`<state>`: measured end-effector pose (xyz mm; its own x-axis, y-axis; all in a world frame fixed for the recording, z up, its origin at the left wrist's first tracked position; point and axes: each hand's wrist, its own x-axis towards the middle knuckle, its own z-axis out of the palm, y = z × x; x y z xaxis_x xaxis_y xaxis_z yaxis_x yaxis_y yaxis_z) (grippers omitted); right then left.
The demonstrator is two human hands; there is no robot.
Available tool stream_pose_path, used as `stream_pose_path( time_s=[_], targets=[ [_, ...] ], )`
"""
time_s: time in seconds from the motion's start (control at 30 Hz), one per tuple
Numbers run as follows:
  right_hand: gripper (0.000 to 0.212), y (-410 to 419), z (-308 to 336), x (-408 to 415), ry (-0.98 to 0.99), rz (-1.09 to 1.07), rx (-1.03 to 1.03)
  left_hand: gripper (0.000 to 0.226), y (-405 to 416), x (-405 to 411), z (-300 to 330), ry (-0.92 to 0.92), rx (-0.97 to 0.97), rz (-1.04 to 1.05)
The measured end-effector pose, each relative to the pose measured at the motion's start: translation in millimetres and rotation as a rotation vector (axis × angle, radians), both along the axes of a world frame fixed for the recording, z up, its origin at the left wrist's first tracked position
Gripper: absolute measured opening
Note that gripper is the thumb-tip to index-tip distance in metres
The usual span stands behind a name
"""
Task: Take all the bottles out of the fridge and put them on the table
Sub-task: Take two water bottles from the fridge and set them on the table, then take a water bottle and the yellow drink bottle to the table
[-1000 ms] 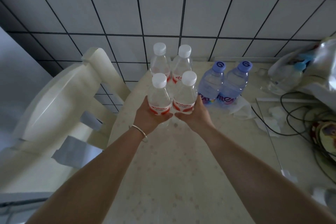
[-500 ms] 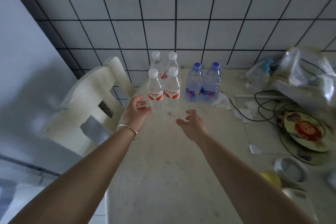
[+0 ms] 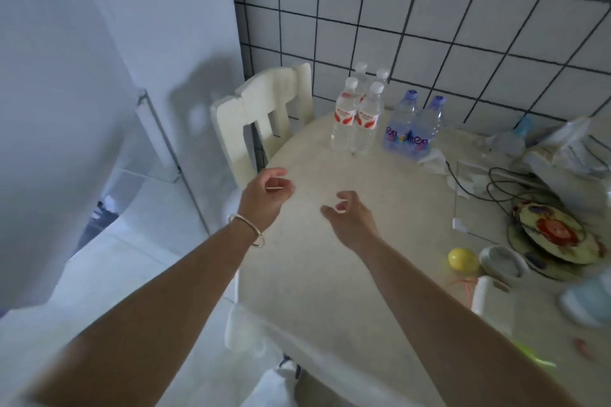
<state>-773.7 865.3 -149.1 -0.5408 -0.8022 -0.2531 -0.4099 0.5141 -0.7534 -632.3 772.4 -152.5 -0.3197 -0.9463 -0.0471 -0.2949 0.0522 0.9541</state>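
Six bottles stand upright at the far edge of a cream table [image 3: 330, 258], close to a white-tiled wall [image 3: 429, 26]; four clear bottles with white caps and red labels [image 3: 355, 116] are grouped tightly together, and just to their right stand two blue-tinted bottles with lilac caps [image 3: 411, 129]; a person's left hand [image 3: 266, 195], with a silver bangle [image 3: 246, 230] at the wrist, hovers empty over the table's left edge, fingers loosely curled and apart; the right hand [image 3: 350, 220] is likewise empty and relaxed above the tabletop, well short of the bottles; a cream chair [image 3: 261, 116] sits tucked in at the table's left; a yellow ball-like object [image 3: 463, 259], a decorated plate [image 3: 558, 236] and black cables [image 3: 496, 182] clutter the right side.
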Motion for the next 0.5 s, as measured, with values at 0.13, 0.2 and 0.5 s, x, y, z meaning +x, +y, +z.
stream_pose_path(
  time_s=[0.13, 0.2, 0.5],
  targets=[
    [0.048, 44, 0, 58, -0.02, 0.095, 0.016, 0.025, 64, 67, 6, -0.018, 0.018, 0.112],
    [0.047, 63, -2, 87, -0.026, 0.136, 0.022, 0.029, 89, 98, 10, -0.052, 0.019, 0.154],
    [0.043, 100, -1, 240, -0.023, 0.421, 0.039, 0.021, 149, 255, 3, 0.064, 0.11, 0.286]
  ],
)
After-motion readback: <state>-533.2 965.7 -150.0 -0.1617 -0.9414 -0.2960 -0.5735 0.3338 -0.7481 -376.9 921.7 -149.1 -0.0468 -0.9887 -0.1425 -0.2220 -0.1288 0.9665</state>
